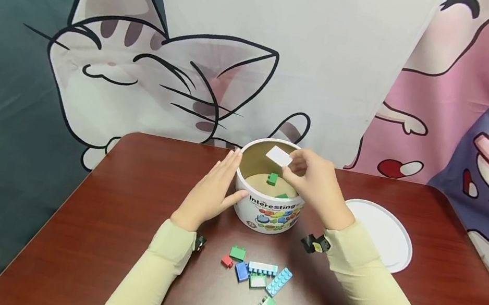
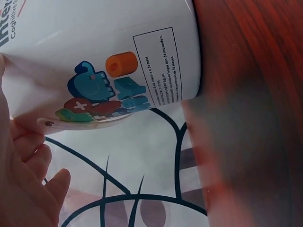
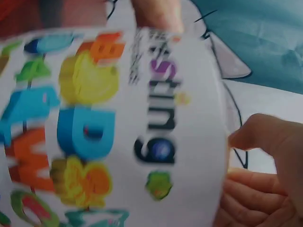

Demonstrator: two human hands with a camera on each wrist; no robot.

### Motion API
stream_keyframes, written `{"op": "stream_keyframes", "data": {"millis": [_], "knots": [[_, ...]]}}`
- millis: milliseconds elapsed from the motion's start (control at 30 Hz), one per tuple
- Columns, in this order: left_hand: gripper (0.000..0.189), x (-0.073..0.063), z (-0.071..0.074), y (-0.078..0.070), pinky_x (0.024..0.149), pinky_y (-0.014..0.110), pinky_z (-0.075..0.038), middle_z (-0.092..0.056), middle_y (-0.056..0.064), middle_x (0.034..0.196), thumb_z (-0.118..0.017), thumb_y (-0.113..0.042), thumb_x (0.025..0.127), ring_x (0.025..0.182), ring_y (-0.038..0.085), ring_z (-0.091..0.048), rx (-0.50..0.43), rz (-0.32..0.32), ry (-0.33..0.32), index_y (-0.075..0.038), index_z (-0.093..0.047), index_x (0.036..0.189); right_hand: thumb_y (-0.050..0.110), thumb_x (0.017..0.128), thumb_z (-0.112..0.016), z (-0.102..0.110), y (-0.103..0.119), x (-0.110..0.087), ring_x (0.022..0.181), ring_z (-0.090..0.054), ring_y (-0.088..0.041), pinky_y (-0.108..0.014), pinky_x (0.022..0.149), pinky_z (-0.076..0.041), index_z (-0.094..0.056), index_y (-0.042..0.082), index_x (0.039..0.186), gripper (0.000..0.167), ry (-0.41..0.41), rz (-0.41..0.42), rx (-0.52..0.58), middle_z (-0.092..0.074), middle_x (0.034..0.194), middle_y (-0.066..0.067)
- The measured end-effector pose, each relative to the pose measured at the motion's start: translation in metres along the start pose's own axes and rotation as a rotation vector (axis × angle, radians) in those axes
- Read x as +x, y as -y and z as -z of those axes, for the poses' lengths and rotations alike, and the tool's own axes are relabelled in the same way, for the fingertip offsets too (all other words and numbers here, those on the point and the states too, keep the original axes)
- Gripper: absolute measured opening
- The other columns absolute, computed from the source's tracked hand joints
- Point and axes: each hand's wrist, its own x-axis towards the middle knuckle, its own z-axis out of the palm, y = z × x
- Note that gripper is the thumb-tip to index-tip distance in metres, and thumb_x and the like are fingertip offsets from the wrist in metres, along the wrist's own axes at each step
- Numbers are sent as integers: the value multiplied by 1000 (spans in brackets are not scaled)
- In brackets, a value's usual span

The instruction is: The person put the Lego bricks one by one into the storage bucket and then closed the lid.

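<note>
A round white bucket [image 1: 266, 214] printed with "Interesting" stands on the table, its mouth uncovered. My left hand [image 1: 212, 190] lies against the bucket's left side with fingers straight, the fingertips up at the rim. Over the bucket's mouth, my right hand [image 1: 317, 184] pinches a flat white rectangular piece [image 1: 279, 156] between thumb and fingers. Inside the bucket are a green toy brick [image 1: 272, 179] and part of another green brick [image 1: 282, 196]. In the right wrist view the bucket [image 3: 199, 118] hides what the right hand [image 3: 274, 156] holds.
Several toy bricks lie in front of the bucket: a red brick [image 1: 227, 261], a blue brick [image 1: 242, 272], a light-blue brick [image 1: 279, 282], a green brick [image 1: 237, 253] and others. A round white lid [image 1: 383, 236] lies on the right beside my forearm. Behind the table [image 1: 117, 239] hangs a cartoon-printed cloth [image 1: 335, 55].
</note>
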Motion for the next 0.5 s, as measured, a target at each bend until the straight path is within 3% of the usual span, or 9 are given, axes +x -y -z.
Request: {"op": "stream_keyframes", "data": {"millis": [133, 267, 367, 500], "knots": [[86, 0, 1, 0, 124, 47, -19, -20, 15, 167, -60, -44, 101, 156, 22, -11, 1, 5, 11, -2, -17, 162, 8, 86, -69, -4, -6, 12, 84, -71, -26, -42, 77, -59, -66, -4, 100, 19, 77, -13, -123, -74, 92, -14], [86, 1, 1, 0, 123, 49, -21, -20, 15, 167, -60, -45, 101, 156, 20, -10, -4, -7, 7, -2, -17, 162, 6, 84, -70, -9, -13, 21, 70, -60, -24, -38, 65, -52, -64, -1, 85, 10, 132, -1, -233, -65, 75, -9], [86, 2, 1, 0, 123, 50, -22, -20, 15, 167, -60, -46, 101, 156, 20, -10, -2, -15, 5, -2, -17, 162, 6, 82, -70, -13, -16, 26, 65, -53, -23, -38, 60, -47, -59, 1, 79, 13, 176, -10, -287, -57, 68, -6], [86, 3, 0, 2, 123, 51, -23, -19, 14, 167, -60, -46, 101, 156, 23, -12, 1, -12, 3, -2, -18, 161, 4, 83, -71, -16, -17, 29, 68, -59, -28, -43, 65, -52, -60, -1, 81, 12, 203, -15, -324, -62, 71, -10]]}}
